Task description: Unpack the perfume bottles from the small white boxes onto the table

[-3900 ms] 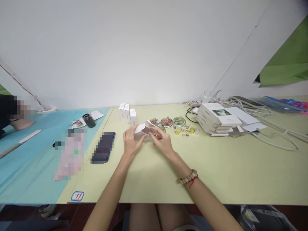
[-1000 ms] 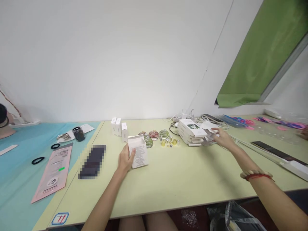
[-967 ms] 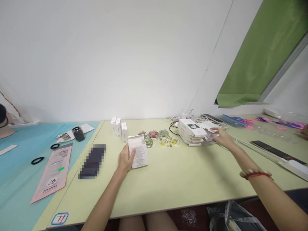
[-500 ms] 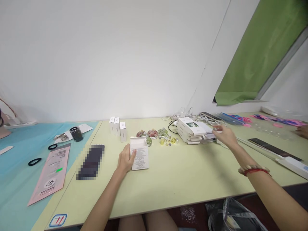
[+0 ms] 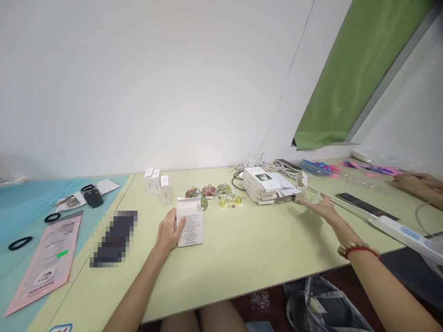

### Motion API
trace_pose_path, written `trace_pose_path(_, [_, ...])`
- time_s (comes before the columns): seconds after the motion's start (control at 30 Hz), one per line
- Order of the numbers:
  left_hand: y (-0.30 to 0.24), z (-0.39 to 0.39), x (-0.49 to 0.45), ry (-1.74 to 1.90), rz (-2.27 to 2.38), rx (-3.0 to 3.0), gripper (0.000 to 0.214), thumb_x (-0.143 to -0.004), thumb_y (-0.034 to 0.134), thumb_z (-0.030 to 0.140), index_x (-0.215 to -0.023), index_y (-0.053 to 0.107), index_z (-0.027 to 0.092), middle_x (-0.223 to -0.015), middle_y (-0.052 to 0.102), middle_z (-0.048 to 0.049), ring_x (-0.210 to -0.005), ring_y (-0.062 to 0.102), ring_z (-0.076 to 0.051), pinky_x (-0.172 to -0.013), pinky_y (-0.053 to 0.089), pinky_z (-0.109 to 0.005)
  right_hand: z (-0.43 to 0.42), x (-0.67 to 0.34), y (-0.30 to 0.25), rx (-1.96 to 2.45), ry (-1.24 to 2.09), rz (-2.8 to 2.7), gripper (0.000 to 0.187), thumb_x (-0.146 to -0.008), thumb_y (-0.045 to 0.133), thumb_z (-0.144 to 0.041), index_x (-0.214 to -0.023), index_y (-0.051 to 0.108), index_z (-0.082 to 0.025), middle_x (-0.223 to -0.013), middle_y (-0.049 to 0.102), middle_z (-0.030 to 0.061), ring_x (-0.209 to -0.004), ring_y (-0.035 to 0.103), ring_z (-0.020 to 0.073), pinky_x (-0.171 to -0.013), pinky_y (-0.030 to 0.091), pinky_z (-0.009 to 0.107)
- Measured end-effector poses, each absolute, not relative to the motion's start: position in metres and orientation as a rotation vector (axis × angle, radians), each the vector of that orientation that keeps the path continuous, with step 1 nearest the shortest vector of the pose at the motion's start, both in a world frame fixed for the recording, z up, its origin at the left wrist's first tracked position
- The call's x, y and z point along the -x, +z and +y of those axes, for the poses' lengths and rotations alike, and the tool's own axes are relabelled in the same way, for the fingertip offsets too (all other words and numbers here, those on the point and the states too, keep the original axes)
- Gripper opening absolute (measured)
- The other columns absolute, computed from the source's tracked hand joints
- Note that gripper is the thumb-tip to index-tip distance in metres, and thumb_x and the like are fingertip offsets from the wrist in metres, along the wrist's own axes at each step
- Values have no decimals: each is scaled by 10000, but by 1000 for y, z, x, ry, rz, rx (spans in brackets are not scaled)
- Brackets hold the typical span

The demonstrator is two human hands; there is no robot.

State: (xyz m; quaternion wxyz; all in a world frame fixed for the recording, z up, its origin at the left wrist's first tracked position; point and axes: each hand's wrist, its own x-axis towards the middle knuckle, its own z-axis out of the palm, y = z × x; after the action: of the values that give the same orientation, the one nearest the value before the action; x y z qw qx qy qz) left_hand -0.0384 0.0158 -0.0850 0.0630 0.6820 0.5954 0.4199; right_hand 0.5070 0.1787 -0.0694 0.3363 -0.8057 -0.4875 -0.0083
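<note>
My left hand (image 5: 169,233) is closed round the left side of a white printed carton (image 5: 190,224), which stands upright on the yellow-green table (image 5: 242,258) with its top flap open. My right hand (image 5: 321,207) reaches out to the right, beside a stack of flat white cartons (image 5: 260,183). Its fingertips pinch a small white folded card piece (image 5: 301,190), lifted just off the table. The hand is slightly smeared by motion.
Round glass bottles (image 5: 208,190) and small gold caps (image 5: 234,201) lie behind the carton, three small white boxes (image 5: 157,182) further left. A blurred phone (image 5: 113,238), pink pouch (image 5: 44,263), black jar (image 5: 92,196), cables, a white power strip (image 5: 403,230) and another person's hand (image 5: 413,183) are around.
My right hand has drawn back from the stack of flat cartons with the small white card piece. The view has swung right. My left hand stays on the upright carton.
</note>
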Motion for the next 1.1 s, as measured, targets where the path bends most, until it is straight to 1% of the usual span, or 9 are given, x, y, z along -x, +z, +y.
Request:
trace_pose_path(0.13, [-88,17,39,1287,1780,-1995,323,-865,301,434,-932,493,184,-876,586,-65,-808,559,-206,-719,430,-324,187,-504,-81,2046,86,-1276,1004,-453,726,-515,-1288,330,-123,-1182,468,276,-1081,474,377,-796,385,431])
trace_pose_path(0.27, [-92,20,40,1332,1756,-1961,328,-870,305,429,-950,504,182,-883,607,-69,-807,572,-208,-712,435,-322,193,-493,-89,2011,36,-1209,978,-495,690,-464,-1326,295,-135,-1211,485,251,-1118,467,383,-840,392,447])
trace_pose_path(0.37, [-94,22,41,1349,1732,-1960,325,-875,309,411,-971,516,180,-898,619,-68,-808,576,-199,-705,435,-307,198,-489,-95,1961,-26,-1092,815,-570,621,-454,-1298,349,-211,-1159,555,183,-1086,503,369,-832,401,462])
trace_pose_path(0.5, [-94,24,43,1331,1724,-1958,309,-879,313,401,-966,512,183,-884,617,-56,-784,571,-187,-687,431,-295,209,-492,-103,1944,-74,-1008,577,-628,559,-467,-1171,474,-292,-990,641,127,-1025,545,373,-827,390,488])
trace_pose_path(0.6, [-94,25,44,1302,1734,-1967,301,-878,319,409,-969,505,190,-872,610,-44,-761,564,-178,-680,429,-291,217,-498,-107,1923,-79,-1054,674,-571,609,-502,-1194,453,-298,-1038,621,136,-1022,544,386,-814,391,499])
trace_pose_path(0.7, [-95,28,45,1303,1717,-1977,310,-882,307,412,-991,499,193,-917,609,-52,-806,570,-182,-698,435,-291,223,-500,-110,1949,-103,-1075,841,-519,639,-530,-1267,387,-240,-1119,570,188,-1049,516,410,-829,380,516])
trace_pose_path(0.83, [-97,30,46,1275,1692,-2009,347,-892,280,405,-1056,493,185,-963,612,-77,-836,577,-193,-715,444,-301,231,-501,-114,2033,-112,-1156,937,-520,626,-560,-1318,318,-177,-1165,515,238,-1081,480,428,-854,366,529])
trace_pose_path(1.03, [-100,31,48,1265,1662,-2018,415,-895,271,411,-1151,475,156,-1022,610,-103,-920,573,-218,-746,451,-312,243,-514,-125,2050,-121,-1367,818,-610,541,-561,-1312,327,-201,-1212,456,227,-1142,421,411,-870,340,555])
trace_pose_path(1.1, [-102,32,48,1281,1652,-2006,428,-894,269,415,-1155,477,146,-1015,612,-104,-913,574,-220,-737,453,-309,246,-520,-126,2011,-138,-1368,828,-629,529,-560,-1330,293,-189,-1224,431,237,-1160,401,408,-865,350,541])
